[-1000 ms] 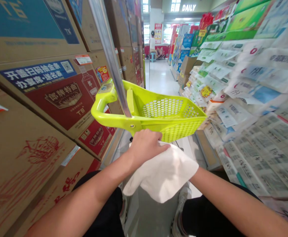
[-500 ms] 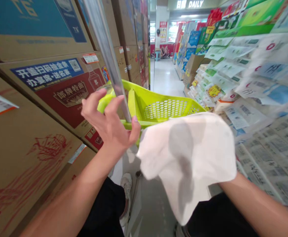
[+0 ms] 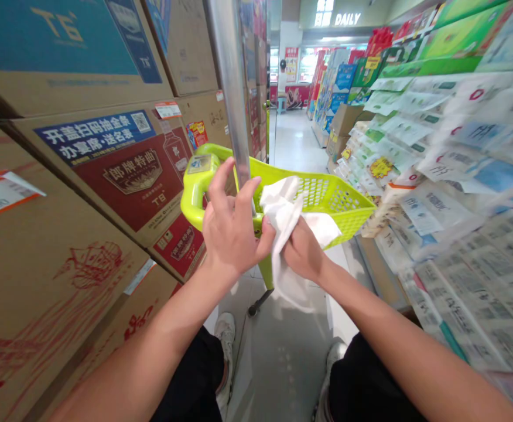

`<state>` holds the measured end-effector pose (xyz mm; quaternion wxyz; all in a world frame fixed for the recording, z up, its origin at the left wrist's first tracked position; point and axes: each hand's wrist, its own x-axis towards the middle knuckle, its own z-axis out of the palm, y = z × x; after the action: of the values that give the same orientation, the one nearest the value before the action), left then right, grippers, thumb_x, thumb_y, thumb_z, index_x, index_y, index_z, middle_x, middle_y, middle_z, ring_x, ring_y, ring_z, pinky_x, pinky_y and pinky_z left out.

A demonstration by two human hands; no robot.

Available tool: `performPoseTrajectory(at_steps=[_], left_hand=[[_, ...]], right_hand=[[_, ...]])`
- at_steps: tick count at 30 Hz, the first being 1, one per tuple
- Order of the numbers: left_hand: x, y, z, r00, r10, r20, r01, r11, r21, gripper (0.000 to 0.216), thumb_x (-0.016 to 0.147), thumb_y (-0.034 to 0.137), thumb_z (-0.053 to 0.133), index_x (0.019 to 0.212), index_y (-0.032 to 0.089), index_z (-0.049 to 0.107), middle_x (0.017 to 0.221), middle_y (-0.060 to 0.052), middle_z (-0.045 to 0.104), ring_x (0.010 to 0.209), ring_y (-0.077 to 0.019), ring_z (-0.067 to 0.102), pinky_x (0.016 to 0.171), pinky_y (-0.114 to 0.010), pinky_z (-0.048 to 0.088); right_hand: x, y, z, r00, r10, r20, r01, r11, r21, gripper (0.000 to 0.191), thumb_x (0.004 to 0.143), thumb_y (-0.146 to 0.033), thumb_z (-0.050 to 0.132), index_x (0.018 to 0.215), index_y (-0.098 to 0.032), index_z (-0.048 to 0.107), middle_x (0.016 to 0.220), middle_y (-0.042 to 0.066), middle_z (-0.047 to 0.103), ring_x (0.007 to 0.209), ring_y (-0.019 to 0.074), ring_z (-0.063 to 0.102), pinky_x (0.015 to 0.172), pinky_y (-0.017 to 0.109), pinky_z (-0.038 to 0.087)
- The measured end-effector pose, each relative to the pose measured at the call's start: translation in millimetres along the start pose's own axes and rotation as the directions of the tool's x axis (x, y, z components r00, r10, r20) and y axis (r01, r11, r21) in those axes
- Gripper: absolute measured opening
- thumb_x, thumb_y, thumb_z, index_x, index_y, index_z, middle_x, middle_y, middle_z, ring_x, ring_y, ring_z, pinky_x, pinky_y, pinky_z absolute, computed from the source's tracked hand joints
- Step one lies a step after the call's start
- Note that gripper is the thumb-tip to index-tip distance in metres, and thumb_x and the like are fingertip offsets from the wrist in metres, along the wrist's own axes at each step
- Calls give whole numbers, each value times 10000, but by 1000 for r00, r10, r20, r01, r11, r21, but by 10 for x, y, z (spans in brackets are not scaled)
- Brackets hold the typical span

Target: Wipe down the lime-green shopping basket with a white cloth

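A white cloth (image 3: 283,205) is bunched in my right hand (image 3: 303,249), whose fingers are closed round it; part hangs below and part spreads to the right. My left hand (image 3: 234,225) is raised beside it, fingers bent and spread apart, the thumb close to the cloth's left edge. A shiny metal pole (image 3: 232,76) slants down behind those fingers to a lime-green shopping basket (image 3: 327,193) with mesh sides. Its rounded handle (image 3: 190,196) shows left of my left hand. Whether my left fingers touch the pole I cannot tell.
Stacked cardboard cartons (image 3: 125,170) with price tags line the left side. Packs of white plastic-wrapped goods (image 3: 458,158) crowd the right. A small wheel (image 3: 252,310) on a leg stands on the grey floor (image 3: 283,357) near my shoes. The aisle runs on ahead to a blue stool (image 3: 281,104).
The cloth, spread wide and hiding my right hand before, is now gathered in it and further left. My left hand, the pole and the basket's handle have shifted right in view.
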<state>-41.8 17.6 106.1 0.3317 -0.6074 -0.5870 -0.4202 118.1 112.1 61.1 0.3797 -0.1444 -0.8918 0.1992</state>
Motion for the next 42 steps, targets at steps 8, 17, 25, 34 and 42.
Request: performPoseTrajectory(at_steps=[8, 17, 25, 34, 42], left_hand=[[63, -6, -94, 990, 36, 133, -39, 999, 22, 245, 941, 409, 709, 1091, 235, 794, 1725, -143, 460, 1208, -362, 717, 926, -489, 560], [6, -182, -81, 989, -23, 147, 17, 999, 47, 232, 880, 265, 661, 1057, 233, 807, 1710, -154, 477, 1099, -328, 719, 940, -528, 542], [27, -5, -74, 985, -7, 171, -1, 999, 50, 258, 820, 228, 652, 1031, 259, 798, 1685, -92, 522, 1341, -381, 646, 1005, -506, 538], [26, -3, -70, 980, -6, 201, 2, 1000, 24, 215, 847, 222, 645, 1025, 242, 765, 1674, -109, 529, 1383, -385, 622, 1038, -493, 526], [44, 124, -84, 974, -27, 225, 29, 1000, -8, 189, 897, 231, 655, 1059, 245, 752, 1654, -106, 551, 1452, -401, 580, 1085, -500, 502]], right_hand=[[-35, 486, 66, 987, -128, -101, 105, 972, -209, 220, 1043, -274, 500, 1025, -229, 714, 1055, 127, 734, 1023, 310, 659, 941, 480, 566], [-501, 1140, -515, 998, -52, 19, 56, 939, -339, 248, 1019, -203, 477, 1032, -190, 725, 1049, 167, 709, 1127, 352, 623, 1042, 562, 524], [-416, 442, -341, 994, -105, 41, 111, 979, -169, 228, 1011, -285, 561, 1167, -205, 708, 1248, 178, 659, 1217, 365, 593, 1091, 575, 510], [-370, 447, -468, 995, -97, 24, 100, 984, -149, 258, 967, -251, 598, 1183, -231, 739, 1103, 130, 710, 1036, 333, 636, 947, 489, 533], [-380, 178, -375, 995, -105, -4, 104, 993, -57, 385, 932, -209, 620, 1307, -262, 691, 1353, 141, 693, 1243, 359, 638, 1056, 533, 520]])
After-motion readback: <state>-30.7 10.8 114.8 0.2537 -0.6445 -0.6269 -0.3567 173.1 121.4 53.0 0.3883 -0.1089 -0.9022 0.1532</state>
